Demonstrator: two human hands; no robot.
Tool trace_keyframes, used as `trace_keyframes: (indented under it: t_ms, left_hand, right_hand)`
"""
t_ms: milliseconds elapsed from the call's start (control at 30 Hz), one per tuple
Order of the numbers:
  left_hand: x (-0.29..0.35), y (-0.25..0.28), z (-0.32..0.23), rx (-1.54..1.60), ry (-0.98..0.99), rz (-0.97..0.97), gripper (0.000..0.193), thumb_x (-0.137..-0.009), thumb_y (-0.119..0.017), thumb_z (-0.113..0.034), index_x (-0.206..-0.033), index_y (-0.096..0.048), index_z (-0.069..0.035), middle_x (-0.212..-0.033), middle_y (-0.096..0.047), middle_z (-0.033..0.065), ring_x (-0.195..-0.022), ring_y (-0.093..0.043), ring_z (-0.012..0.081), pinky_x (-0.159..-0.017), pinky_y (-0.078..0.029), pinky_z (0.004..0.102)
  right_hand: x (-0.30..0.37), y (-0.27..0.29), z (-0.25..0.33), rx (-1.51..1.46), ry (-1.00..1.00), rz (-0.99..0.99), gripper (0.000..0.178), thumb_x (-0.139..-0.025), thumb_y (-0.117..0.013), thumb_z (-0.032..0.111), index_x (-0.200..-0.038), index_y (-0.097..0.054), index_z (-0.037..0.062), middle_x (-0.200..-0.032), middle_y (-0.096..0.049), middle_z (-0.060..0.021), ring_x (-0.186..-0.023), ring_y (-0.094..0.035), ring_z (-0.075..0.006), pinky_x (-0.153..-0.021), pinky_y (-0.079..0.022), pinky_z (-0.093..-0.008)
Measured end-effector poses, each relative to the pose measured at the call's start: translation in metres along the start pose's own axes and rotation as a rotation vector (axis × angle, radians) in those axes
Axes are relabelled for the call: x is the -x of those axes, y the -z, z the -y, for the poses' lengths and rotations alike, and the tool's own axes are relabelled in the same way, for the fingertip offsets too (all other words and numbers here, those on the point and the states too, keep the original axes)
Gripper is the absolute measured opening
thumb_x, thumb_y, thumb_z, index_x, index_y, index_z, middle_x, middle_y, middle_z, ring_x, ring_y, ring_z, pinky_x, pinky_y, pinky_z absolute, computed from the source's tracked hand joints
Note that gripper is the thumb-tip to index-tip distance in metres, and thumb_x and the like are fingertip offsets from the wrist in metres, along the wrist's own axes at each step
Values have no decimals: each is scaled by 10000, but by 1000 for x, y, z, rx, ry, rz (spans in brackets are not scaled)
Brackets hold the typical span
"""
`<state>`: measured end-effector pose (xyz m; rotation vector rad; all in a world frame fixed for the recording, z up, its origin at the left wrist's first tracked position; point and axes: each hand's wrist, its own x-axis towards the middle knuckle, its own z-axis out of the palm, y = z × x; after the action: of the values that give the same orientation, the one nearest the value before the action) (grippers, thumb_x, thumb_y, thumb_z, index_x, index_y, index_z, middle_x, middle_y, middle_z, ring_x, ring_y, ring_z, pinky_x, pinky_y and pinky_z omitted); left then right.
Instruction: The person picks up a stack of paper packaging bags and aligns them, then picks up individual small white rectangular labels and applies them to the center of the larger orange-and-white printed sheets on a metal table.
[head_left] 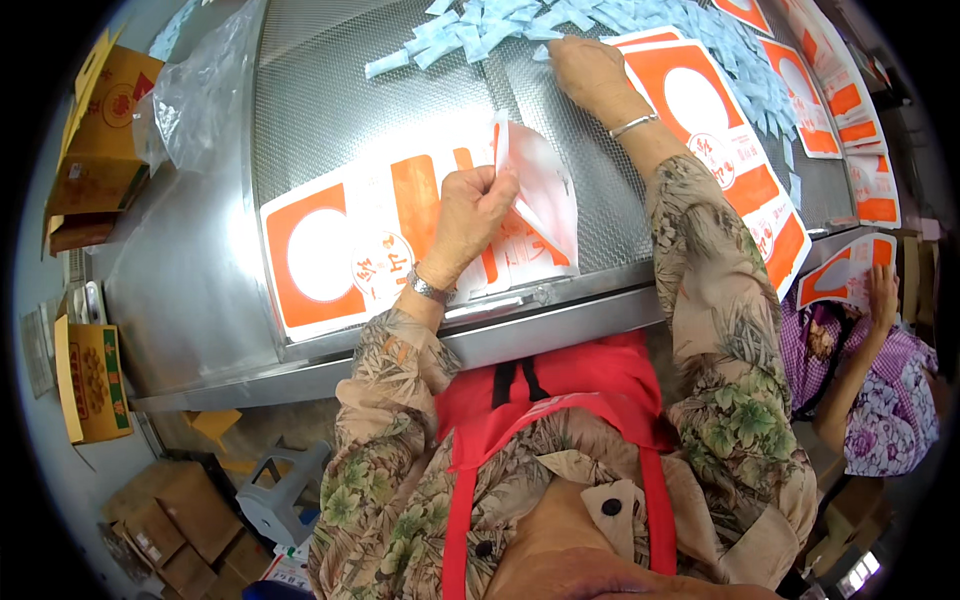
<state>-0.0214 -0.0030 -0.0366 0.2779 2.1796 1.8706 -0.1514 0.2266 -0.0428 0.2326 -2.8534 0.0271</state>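
Observation:
With thumb and fingers pinched, my left hand (468, 222) holds up the open edge of an orange-and-white plastic bag (545, 190). That bag lies on other flat printed bags (310, 255) near the table's front edge. Farther off, my right hand (597, 82) reaches to the near edge of a loose pile of small pale blue sachets (480, 30). Its fingertips are closed at one sachet (541, 53), mostly hidden by the fingers. Beside my right forearm is a stack of the same bags (700, 100).
The metal table (560, 318) has a textured top and raised rim. Clear plastic sheeting (200, 105) and yellow cartons (105, 130) are at left. A grey stool (280, 490) and brown boxes (190, 520) stand below. At right, a co-worker's hand (882, 292) holds another bag.

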Motion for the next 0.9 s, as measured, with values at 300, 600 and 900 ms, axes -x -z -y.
trace_keyframes:
  t_ms: [300,600,900]
  left_hand:
    - [-3,1,4,23,-37,-42,410,-945,-608,-248,-626,-612,9,-543,-509,-46,-505,-410,30,-445,-334,246]
    - [16,7,-5,87,-137,-37,319,-934,-607,-203,-708,-674,11,-583,-583,-10,-529,-469,48,-477,-379,240]
    - [37,5,-17,-120,-416,-19,325,-960,-615,-265,-762,-682,-17,-578,-580,13,-548,-485,64,-514,-425,269]
  right_hand:
    - [120,98,57,-1447,-234,75,282,-859,-692,273,-911,-720,-3,-712,-637,-21,-656,-549,-72,-601,-459,-270]
    - [136,89,95,-612,-72,-72,760,-741,-765,344,-1377,-441,80,-1002,-647,-151,-822,-653,-303,-754,-521,-401]
    - [129,85,107,-1096,-155,-14,768,-779,-751,125,-1420,-361,-37,-1026,-686,-155,-940,-673,-236,-783,-540,-335]
